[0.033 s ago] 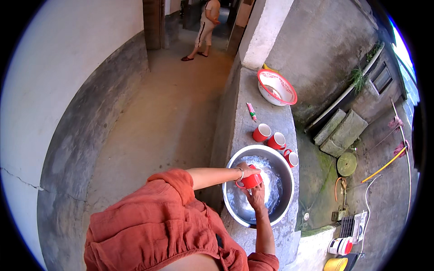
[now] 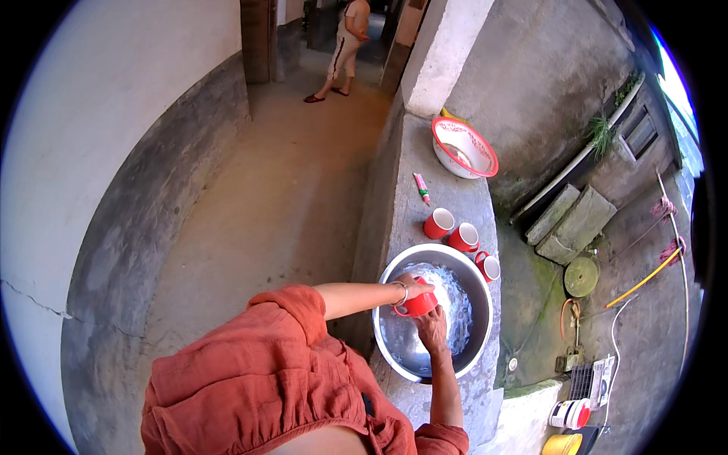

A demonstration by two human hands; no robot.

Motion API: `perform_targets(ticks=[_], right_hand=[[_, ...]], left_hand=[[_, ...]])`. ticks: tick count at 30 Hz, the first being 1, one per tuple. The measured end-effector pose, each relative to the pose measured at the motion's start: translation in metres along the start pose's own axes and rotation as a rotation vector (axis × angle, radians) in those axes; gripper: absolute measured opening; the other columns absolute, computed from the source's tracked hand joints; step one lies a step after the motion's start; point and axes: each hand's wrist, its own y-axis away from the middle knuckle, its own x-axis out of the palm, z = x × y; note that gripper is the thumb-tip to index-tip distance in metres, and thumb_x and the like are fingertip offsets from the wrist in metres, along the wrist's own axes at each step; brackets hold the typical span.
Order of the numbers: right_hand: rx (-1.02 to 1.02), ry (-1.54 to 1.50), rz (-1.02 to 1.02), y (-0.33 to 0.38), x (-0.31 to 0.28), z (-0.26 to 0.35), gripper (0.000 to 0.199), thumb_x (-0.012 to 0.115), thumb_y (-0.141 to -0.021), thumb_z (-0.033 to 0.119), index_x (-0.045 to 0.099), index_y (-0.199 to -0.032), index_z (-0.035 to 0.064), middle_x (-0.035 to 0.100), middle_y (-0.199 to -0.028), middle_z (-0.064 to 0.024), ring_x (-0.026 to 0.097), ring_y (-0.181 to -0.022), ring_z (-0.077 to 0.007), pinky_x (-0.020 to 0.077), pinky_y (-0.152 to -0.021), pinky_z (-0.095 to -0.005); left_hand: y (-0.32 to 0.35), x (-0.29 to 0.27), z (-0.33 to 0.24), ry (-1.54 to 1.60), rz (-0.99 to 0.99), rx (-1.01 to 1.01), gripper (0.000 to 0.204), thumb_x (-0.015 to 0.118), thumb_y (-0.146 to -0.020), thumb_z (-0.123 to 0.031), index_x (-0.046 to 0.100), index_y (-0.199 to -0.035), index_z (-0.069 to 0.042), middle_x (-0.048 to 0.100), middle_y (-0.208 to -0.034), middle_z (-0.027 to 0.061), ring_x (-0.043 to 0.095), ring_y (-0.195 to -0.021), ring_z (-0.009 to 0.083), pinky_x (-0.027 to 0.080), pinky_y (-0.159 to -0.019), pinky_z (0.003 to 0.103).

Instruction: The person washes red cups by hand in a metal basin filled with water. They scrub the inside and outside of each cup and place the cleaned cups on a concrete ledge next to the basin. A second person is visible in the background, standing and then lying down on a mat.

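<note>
While my left grip (image 2: 415, 283) is closed round a red mug (image 2: 417, 305) over the metal basin's (image 2: 479, 312) ten-o'clock side, my right grip (image 2: 432, 331) meets the mug from five o'clock, its closure indeterminate. This mug appears unfinished; whether the three other mugs (image 2: 459, 241) on the worktop (image 2: 459, 195), at the basin's twelve to two o'clock, are done, I cannot tell.

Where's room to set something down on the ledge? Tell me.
Bare ledge lies right of the tube, between the enamel basin and three red mugs; a narrower strip lies left. Crowded: the metal basin, filling most of the width, left hand and right hand at a held mug.
</note>
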Motion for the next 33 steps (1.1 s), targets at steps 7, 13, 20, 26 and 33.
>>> perform_targets(ticks=[7,13,20,26,33], right_hand=[[0.715,-0.305,-0.253,0.044,0.066,-0.063,0.036,0.054,-0.074,0.004,0.048,-0.108,-0.0042,0.054,-0.097,-0.0220,0.053,-0.089,-0.0324,0.0434,-0.076,-0.0411],[0.877,-1.872,-0.678,-0.013,0.036,0.007,0.036,0.041,-0.090,0.015,0.039,-0.115,-0.0104,0.052,-0.111,-0.0176,0.055,-0.096,-0.0260,0.0432,-0.083,-0.0382],[0.390,-0.613,-0.280,-0.011,0.012,0.033,0.044,0.039,-0.093,0.035,0.056,-0.097,-0.0057,0.061,-0.092,-0.0112,0.055,-0.086,-0.0208,0.0411,-0.076,-0.0309],[0.998,-1.236,-0.795,-0.038,-0.016,0.043,0.054,0.037,-0.091,0.044,0.054,-0.099,-0.0069,0.058,-0.091,-0.0135,0.057,-0.083,-0.0210,0.0454,-0.073,-0.0300],[0.722,-0.787,-0.700,-0.040,0.008,0.067,0.052,0.035,-0.092,0.041,0.049,-0.108,-0.0060,0.057,-0.101,-0.0160,0.056,-0.089,-0.0247,0.0439,-0.079,-0.0318]], left_hand=[[-0.018,0.019,0.015,0.056,-0.057,-0.129,0.068,0.072,-0.057,-0.050,0.059,-0.099,0.002,0.061,-0.095,0.0178,0.062,-0.080,0.0251,0.050,-0.068,0.038],[0.011,0.013,0.001,0.397,0.137,-0.251,0.059,0.067,-0.065,-0.048,0.057,-0.100,-0.001,0.062,-0.089,0.0143,0.063,-0.071,0.0266,0.051,-0.058,0.039],[-0.007,-0.007,-0.003,0.476,0.614,-0.258,0.055,0.049,-0.076,-0.061,0.058,-0.095,-0.011,0.063,-0.086,0.0064,0.061,-0.070,0.0219,0.049,-0.063,0.038],[0.026,-0.008,-0.018,0.648,0.621,0.038,0.068,0.053,-0.070,-0.067,0.053,-0.110,-0.012,0.059,-0.097,0.0067,0.057,-0.092,0.0226,0.049,-0.073,0.040],[-0.007,0.006,-0.011,0.344,0.281,0.187,0.067,0.058,-0.071,-0.061,0.052,-0.111,-0.008,0.062,-0.094,0.0097,0.061,-0.084,0.0194,0.050,-0.074,0.030]])
